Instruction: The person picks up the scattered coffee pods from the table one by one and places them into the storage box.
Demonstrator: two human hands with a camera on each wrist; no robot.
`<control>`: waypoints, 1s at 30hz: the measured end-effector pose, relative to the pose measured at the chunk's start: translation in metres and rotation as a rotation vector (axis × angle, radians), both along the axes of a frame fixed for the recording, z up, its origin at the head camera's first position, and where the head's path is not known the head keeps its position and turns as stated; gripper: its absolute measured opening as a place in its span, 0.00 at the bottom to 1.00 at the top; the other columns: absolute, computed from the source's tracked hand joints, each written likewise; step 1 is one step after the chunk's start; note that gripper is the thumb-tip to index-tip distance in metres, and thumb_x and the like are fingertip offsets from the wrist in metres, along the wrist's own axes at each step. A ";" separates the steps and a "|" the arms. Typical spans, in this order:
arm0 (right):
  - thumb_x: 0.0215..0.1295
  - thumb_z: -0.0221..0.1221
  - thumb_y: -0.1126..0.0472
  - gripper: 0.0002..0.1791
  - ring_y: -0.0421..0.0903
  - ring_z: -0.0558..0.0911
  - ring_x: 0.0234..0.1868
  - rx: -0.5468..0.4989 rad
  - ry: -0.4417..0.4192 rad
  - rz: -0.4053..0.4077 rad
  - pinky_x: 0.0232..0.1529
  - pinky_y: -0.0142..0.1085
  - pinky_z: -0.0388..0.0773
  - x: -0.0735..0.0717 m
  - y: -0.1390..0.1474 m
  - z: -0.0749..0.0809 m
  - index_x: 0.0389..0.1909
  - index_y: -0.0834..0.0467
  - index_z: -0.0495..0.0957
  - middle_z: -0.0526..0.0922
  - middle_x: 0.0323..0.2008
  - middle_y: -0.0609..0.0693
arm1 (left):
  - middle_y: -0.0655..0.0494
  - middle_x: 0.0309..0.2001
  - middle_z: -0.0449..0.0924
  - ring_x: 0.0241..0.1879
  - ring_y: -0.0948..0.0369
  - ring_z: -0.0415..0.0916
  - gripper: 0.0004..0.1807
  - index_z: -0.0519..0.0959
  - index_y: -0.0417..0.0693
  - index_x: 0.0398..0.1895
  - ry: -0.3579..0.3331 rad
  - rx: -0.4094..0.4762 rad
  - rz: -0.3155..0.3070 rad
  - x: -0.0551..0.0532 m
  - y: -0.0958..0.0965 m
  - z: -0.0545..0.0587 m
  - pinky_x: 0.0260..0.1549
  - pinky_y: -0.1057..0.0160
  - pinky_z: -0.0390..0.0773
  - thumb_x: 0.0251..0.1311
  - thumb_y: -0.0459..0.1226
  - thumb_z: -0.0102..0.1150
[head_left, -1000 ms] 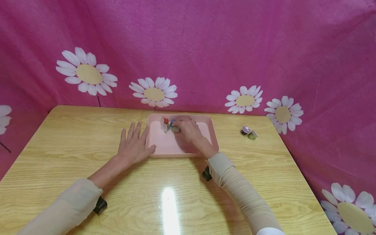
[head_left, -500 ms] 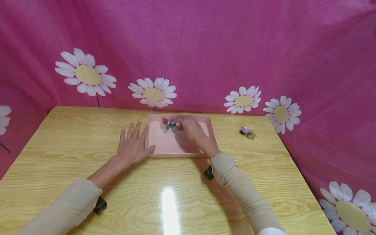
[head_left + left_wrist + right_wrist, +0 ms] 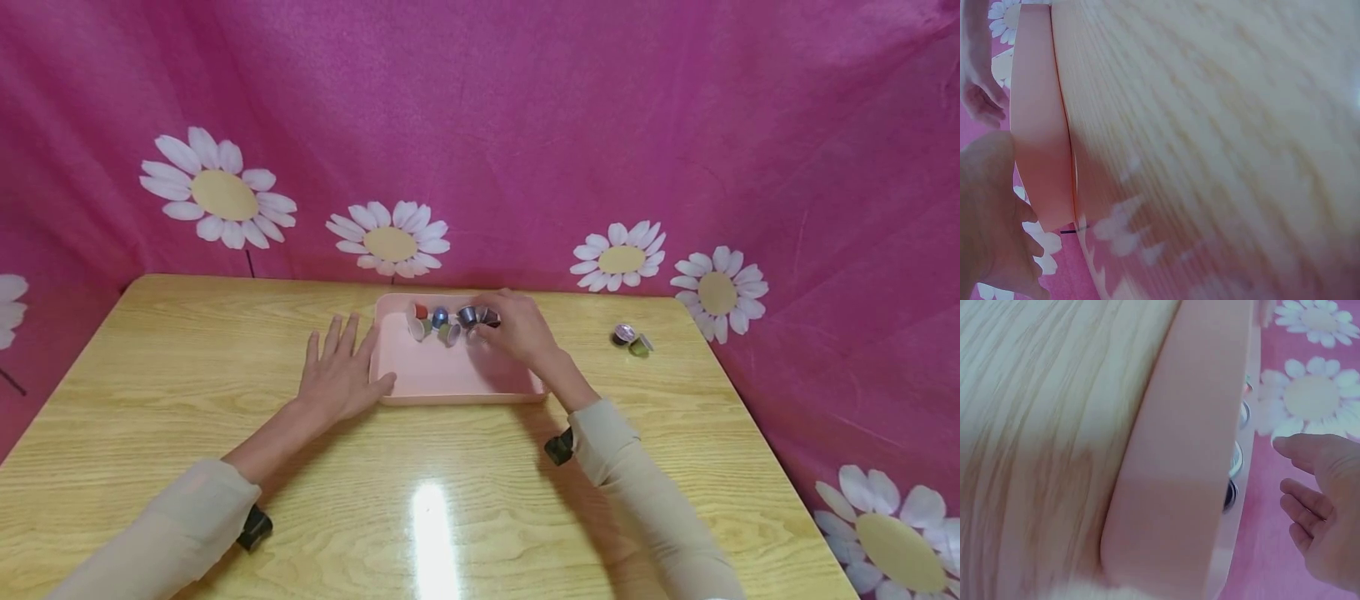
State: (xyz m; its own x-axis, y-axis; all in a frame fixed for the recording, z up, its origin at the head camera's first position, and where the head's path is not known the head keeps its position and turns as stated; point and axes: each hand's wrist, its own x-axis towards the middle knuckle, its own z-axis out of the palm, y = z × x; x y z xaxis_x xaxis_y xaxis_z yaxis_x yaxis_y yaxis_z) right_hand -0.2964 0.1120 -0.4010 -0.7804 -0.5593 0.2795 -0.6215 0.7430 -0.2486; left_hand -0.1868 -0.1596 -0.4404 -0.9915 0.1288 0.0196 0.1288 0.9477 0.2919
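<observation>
In the head view, a shallow pink tray (image 3: 457, 371) holds several coffee capsules along its back half. A red capsule (image 3: 420, 312), a blue capsule (image 3: 440, 316) and a green capsule (image 3: 450, 334) lie left of a dark grey capsule (image 3: 467, 315). Over the right end of this group is my right hand (image 3: 521, 329), its fingers beside a dark brown capsule (image 3: 490, 317). The right wrist view shows that hand (image 3: 1322, 506) loosely bent, with nothing visible in it. My left hand (image 3: 337, 375) lies with fingers spread at the tray's left side, thumb at the front corner.
On the wooden table (image 3: 337, 500), right of the tray, lie a dark capsule with a silvery lid (image 3: 623, 334) and an olive-green capsule (image 3: 641, 345). A magenta cloth (image 3: 495, 125) with daisies hangs behind the table.
My right hand has shifted right over the tray, bringing the green, dark grey and brown capsules into view. The left hand stays in place.
</observation>
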 end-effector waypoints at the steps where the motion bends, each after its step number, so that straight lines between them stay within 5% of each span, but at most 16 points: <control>1: 0.59 0.70 0.62 0.20 0.52 0.81 0.51 -0.033 -0.016 0.003 0.54 0.47 0.73 0.000 0.005 0.001 0.53 0.59 0.83 0.85 0.48 0.56 | 0.32 0.77 0.42 0.76 0.37 0.31 0.48 0.52 0.41 0.79 -0.002 0.001 -0.001 0.000 0.001 0.000 0.68 0.33 0.31 0.64 0.58 0.53; 6: 0.61 0.68 0.64 0.20 0.56 0.78 0.57 -0.095 -0.043 -0.042 0.64 0.50 0.67 0.000 0.031 0.008 0.54 0.63 0.81 0.83 0.52 0.58 | 0.32 0.77 0.41 0.76 0.38 0.30 0.48 0.50 0.41 0.79 -0.010 0.000 -0.001 0.000 0.001 -0.001 0.68 0.34 0.30 0.64 0.58 0.52; 18: 0.58 0.69 0.66 0.23 0.60 0.77 0.54 -0.254 -0.047 -0.132 0.55 0.53 0.72 -0.004 0.097 0.007 0.55 0.67 0.79 0.81 0.52 0.63 | 0.32 0.77 0.40 0.76 0.38 0.28 0.49 0.50 0.41 0.79 -0.026 0.015 0.000 0.000 0.000 0.000 0.68 0.34 0.29 0.63 0.58 0.52; 30: 0.62 0.67 0.66 0.28 0.65 0.72 0.60 -0.284 -0.227 -0.246 0.59 0.58 0.69 0.002 0.159 0.008 0.63 0.67 0.72 0.75 0.60 0.66 | 0.32 0.77 0.41 0.76 0.38 0.31 0.48 0.52 0.40 0.79 -0.009 0.000 -0.003 -0.001 0.001 0.000 0.68 0.34 0.30 0.63 0.58 0.52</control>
State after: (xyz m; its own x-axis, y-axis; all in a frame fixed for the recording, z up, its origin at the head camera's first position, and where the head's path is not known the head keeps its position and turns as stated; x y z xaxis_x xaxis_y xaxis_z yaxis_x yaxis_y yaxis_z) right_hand -0.2948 0.2707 -0.3929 -0.9403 -0.2745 0.2010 -0.3402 0.7448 -0.5740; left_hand -0.1876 -0.1590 -0.4403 -0.9913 0.1315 0.0108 0.1288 0.9472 0.2935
